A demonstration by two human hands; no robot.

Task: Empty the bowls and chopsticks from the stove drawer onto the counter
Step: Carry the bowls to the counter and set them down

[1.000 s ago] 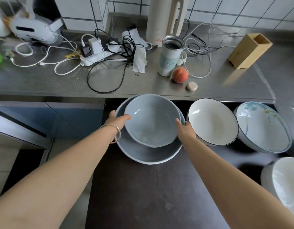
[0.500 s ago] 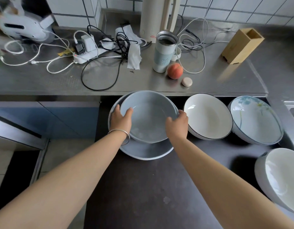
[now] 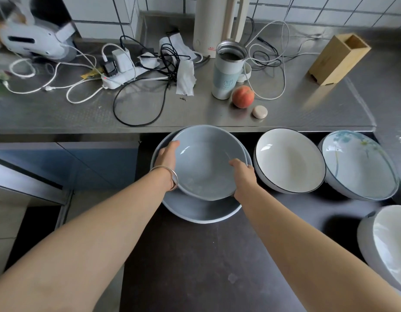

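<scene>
A small grey bowl [image 3: 206,163] is tilted up out of a larger grey bowl [image 3: 199,211] at the back left of the open dark drawer [image 3: 195,266]. My left hand [image 3: 168,157] grips its left rim, thumb inside. My right hand [image 3: 243,180] holds its lower right rim. To the right, a white bowl with a dark rim [image 3: 288,159] and a flower-painted bowl [image 3: 359,164] lean on edge. Another white bowl [image 3: 388,244] leans at the right edge. I see no chopsticks.
The steel counter [image 3: 307,113] runs behind the drawer. On it are tangled cables and a power strip [image 3: 118,77], a thermos [image 3: 227,70], a peach [image 3: 243,96], a small round pebble-like thing [image 3: 259,112], a wooden holder [image 3: 339,59] and a tall cream jug [image 3: 215,23].
Both hands have closed on the small grey bowl's rim and tipped it up off the larger bowl. The right hand slid down to the lower right rim.
</scene>
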